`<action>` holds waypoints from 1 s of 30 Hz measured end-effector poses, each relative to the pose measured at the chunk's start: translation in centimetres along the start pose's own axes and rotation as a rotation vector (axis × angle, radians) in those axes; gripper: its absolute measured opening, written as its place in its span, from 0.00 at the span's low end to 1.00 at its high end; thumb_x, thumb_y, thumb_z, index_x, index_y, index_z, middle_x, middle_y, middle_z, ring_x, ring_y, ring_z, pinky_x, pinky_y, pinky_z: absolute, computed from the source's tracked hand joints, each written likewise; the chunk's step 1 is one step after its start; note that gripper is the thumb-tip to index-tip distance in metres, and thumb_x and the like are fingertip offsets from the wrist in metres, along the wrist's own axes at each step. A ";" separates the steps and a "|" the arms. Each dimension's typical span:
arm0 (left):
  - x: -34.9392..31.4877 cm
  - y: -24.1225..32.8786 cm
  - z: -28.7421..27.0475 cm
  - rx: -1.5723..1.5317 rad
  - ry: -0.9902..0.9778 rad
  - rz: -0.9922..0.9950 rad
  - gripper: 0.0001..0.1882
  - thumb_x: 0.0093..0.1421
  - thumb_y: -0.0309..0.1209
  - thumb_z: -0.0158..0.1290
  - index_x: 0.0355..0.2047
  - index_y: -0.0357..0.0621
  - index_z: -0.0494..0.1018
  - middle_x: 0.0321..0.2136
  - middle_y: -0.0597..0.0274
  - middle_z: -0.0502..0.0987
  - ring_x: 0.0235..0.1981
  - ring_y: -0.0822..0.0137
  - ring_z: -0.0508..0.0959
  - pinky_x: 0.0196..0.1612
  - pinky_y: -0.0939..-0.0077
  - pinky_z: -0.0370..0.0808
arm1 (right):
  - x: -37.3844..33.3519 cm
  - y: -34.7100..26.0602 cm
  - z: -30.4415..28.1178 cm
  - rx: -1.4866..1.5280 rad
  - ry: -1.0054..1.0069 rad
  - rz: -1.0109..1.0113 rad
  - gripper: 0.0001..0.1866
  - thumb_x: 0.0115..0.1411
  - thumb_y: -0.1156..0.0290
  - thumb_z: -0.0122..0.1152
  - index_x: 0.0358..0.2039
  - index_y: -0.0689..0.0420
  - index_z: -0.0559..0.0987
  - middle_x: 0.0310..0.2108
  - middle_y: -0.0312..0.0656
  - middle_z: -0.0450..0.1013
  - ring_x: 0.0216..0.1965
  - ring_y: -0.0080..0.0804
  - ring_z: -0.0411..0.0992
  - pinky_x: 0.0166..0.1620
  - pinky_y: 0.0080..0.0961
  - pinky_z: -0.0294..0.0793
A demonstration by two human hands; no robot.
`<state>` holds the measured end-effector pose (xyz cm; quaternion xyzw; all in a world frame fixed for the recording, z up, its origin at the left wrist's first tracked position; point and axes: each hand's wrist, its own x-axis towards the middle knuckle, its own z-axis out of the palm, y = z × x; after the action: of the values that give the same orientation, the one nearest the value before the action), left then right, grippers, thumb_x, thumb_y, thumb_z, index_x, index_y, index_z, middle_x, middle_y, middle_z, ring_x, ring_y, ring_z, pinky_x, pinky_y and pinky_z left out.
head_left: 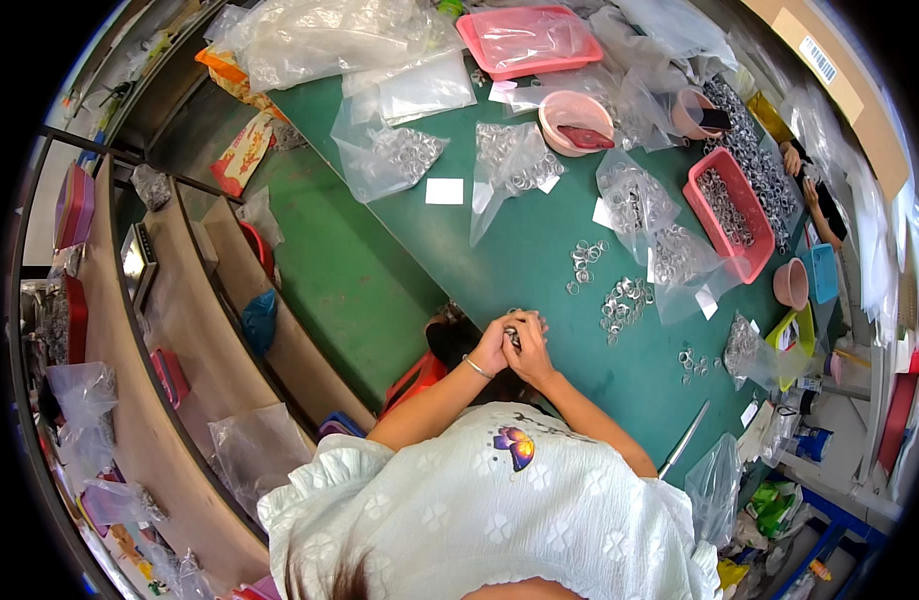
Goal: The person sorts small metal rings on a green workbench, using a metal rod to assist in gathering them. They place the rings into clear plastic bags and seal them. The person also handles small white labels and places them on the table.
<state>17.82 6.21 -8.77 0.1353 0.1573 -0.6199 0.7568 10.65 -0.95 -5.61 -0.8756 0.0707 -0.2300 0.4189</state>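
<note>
My left hand (491, 349) and my right hand (531, 352) are cupped together over the near edge of the green table (460, 265). Both are closed around a few small metal rings (514, 338), which show only partly between the fingers. To the right of my hands lie loose heaps of similar silver rings: one small heap (584, 266), a larger heap (625, 306) and a sparse group (694, 364). Beyond them are clear plastic bags of rings, among them one bag (635, 200) and another bag (685, 262) with white paper slips.
A pink basket (692, 192) of rings stands at the right, beside a big dark pile of rings (765, 170). Another person's hand (812, 192) is near that pile. Tweezers (686, 440) lie at the right edge. Shelves (130, 400) and a red stool (417, 383) are at left.
</note>
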 end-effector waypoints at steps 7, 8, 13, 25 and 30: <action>-2.8 -0.7 -0.1 -0.027 0.217 -0.036 0.11 0.60 0.35 0.48 0.35 0.41 0.72 0.29 0.61 0.75 0.30 0.66 0.76 0.28 0.77 0.72 | 0.9 -1.0 -2.9 -0.060 0.189 0.165 0.09 0.49 0.80 0.55 0.34 0.62 0.72 0.36 0.46 0.66 0.35 0.43 0.65 0.42 0.35 0.63; -3.6 -0.3 -0.1 -0.009 0.242 -0.049 0.11 0.60 0.36 0.48 0.35 0.41 0.72 0.29 0.62 0.75 0.30 0.67 0.75 0.26 0.79 0.71 | 1.2 0.2 -2.7 -0.027 0.227 0.274 0.11 0.48 0.80 0.55 0.35 0.63 0.72 0.36 0.46 0.66 0.35 0.41 0.65 0.41 0.33 0.64; -5.2 0.6 -0.9 0.070 0.260 -0.010 0.13 0.60 0.38 0.48 0.37 0.43 0.72 0.29 0.63 0.75 0.29 0.70 0.74 0.19 0.85 0.66 | 2.1 0.6 -1.8 -0.281 -0.233 0.174 0.20 0.47 0.75 0.62 0.42 0.59 0.71 0.37 0.47 0.65 0.38 0.46 0.67 0.42 0.36 0.68; -2.7 5.4 2.8 0.084 0.161 0.048 0.13 0.59 0.37 0.50 0.41 0.45 0.71 0.34 0.62 0.75 0.35 0.67 0.76 0.35 0.77 0.74 | 7.6 -2.3 -2.6 0.133 -0.003 0.226 0.13 0.48 0.73 0.63 0.35 0.62 0.75 0.29 0.43 0.69 0.28 0.33 0.66 0.33 0.26 0.67; -1.5 7.0 4.7 0.142 0.170 0.144 0.14 0.57 0.32 0.53 0.43 0.41 0.70 0.35 0.60 0.74 0.32 0.68 0.75 0.32 0.80 0.72 | 18.8 0.1 -1.6 0.148 0.335 0.422 0.25 0.51 0.63 0.62 0.44 0.66 0.69 0.30 0.44 0.66 0.26 0.32 0.64 0.32 0.31 0.66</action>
<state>24.71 7.01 -3.79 0.2515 0.1663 -0.5599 0.7718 26.55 -8.05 1.66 -0.7581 0.3029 -0.2839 0.5029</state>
